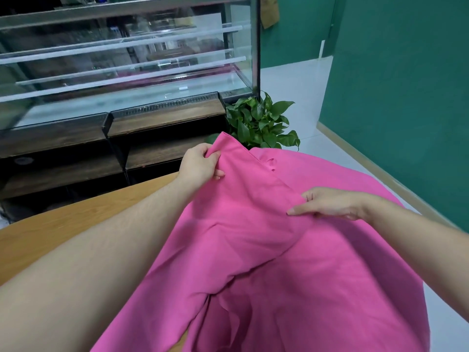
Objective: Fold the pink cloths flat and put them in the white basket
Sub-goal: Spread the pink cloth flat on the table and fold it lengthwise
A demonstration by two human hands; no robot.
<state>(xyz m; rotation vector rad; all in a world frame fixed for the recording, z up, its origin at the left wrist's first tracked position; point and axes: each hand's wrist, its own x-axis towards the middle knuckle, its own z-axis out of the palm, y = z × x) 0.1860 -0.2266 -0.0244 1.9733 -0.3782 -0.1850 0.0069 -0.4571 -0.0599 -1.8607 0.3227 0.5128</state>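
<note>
Pink fabric is bunched between the curled fingers and thumb of the left hand, which pinches the raised far corner of the pink cloth at about eleven o'clock from the cloth's middle. The right hand lies at roughly two o'clock; its thumb is extended along the cloth's surface while the other fingers tuck under a folded edge, so it grips that edge — how the hidden fingertips lie cannot be told. A long fold runs between the two hands, from the raised corner down to the right thumb.

The cloth is spread in loose creases over the wooden table, covering its right part and hanging past the near edge at six o'clock. Bare tabletop shows only at nine o'clock, partly crossed by the left forearm.

Beyond the table, at twelve o'clock, stands a glass display case on a dark wooden base — its shelves hold blurred items that cannot be identified. A leafy potted plant sits just behind the raised corner, its lower part hidden by cloth. A green wall and pale floor fill the side at two o'clock.
</note>
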